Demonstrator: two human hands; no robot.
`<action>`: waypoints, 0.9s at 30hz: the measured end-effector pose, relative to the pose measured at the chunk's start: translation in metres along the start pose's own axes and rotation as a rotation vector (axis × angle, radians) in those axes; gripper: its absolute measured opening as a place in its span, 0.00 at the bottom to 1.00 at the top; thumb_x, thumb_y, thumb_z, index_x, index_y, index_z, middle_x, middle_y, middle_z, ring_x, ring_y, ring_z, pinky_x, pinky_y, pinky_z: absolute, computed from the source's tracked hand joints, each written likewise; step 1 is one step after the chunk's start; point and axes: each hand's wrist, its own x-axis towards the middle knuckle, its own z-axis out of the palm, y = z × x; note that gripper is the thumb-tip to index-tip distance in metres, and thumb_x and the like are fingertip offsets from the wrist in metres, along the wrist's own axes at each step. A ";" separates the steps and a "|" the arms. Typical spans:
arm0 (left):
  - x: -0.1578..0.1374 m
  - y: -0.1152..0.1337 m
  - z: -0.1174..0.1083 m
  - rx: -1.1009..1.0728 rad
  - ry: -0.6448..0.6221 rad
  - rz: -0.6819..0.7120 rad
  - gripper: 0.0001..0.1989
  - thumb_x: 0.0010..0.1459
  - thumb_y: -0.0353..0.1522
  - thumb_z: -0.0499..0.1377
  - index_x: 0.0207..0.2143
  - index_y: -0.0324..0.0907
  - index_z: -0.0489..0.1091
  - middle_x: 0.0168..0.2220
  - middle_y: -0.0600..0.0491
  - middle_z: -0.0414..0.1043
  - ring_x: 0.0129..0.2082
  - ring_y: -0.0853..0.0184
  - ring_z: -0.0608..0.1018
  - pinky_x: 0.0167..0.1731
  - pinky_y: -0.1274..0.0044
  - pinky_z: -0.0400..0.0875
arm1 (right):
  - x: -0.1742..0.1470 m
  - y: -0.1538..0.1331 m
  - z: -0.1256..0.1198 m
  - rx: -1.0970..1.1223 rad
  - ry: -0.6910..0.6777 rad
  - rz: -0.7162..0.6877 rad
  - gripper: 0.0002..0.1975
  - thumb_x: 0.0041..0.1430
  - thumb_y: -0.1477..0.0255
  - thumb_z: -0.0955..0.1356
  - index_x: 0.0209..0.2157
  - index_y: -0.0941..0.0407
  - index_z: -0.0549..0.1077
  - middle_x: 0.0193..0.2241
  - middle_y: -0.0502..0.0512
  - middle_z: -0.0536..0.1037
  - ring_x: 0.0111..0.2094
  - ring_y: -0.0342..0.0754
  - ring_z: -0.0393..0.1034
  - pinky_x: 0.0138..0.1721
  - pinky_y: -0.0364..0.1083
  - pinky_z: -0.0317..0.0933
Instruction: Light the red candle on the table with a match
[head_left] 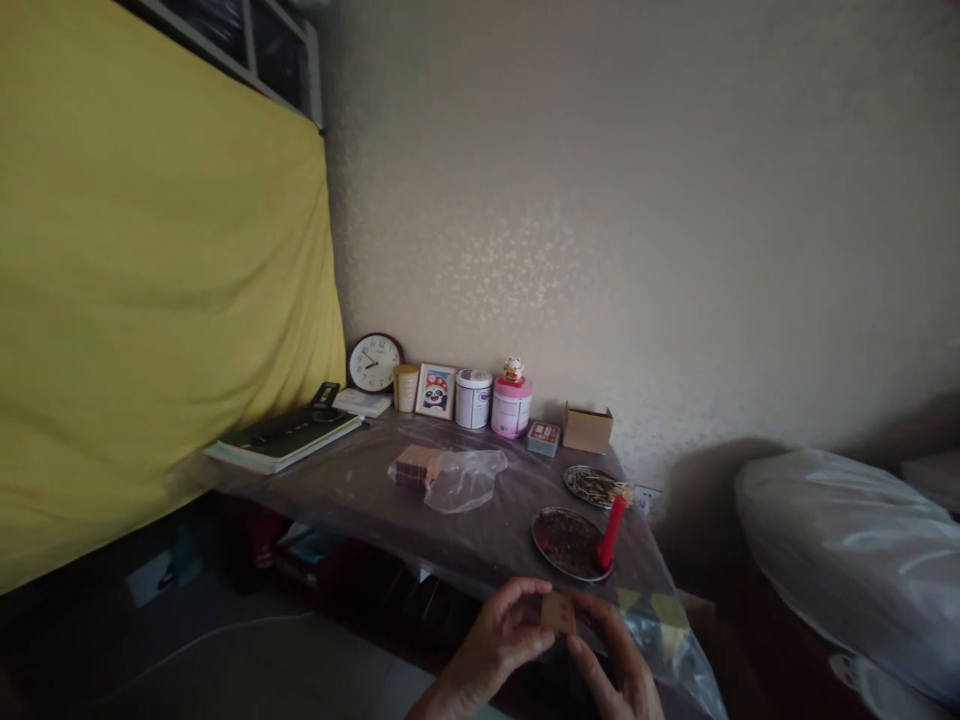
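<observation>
Both hands (501, 640) (616, 648) narrowly around probable matchbox (558, 613)

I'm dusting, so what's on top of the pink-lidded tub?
A small red-and-white figurine stands on the pink-lidded tub; the spot beneath it is covered.

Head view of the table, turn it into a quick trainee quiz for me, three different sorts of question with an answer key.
1. True or false: the cat figurine sits on top of the pink canister.
2. What do the left hand and right hand hold between them?
3. Fill in: the panda picture stands between the yellow container and the ____.

Key: 1. True. 2. A small tan box. 3. White canister.
</observation>
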 end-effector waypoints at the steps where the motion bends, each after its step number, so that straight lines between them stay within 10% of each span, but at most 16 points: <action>1: -0.001 0.002 0.001 0.005 0.006 -0.010 0.21 0.47 0.35 0.65 0.44 0.42 0.67 0.41 0.48 0.75 0.42 0.61 0.75 0.39 0.74 0.64 | 0.000 -0.001 0.000 0.000 -0.003 -0.003 0.20 0.53 0.61 0.67 0.46 0.54 0.70 0.48 0.57 0.73 0.51 0.52 0.66 0.53 0.46 0.60; 27: -0.010 0.015 0.018 0.056 0.033 0.040 0.20 0.45 0.33 0.66 0.43 0.42 0.69 0.40 0.48 0.75 0.41 0.62 0.75 0.41 0.73 0.64 | -0.008 -0.018 -0.006 0.059 0.043 -0.027 0.19 0.51 0.61 0.68 0.44 0.52 0.72 0.46 0.54 0.76 0.49 0.52 0.69 0.51 0.43 0.62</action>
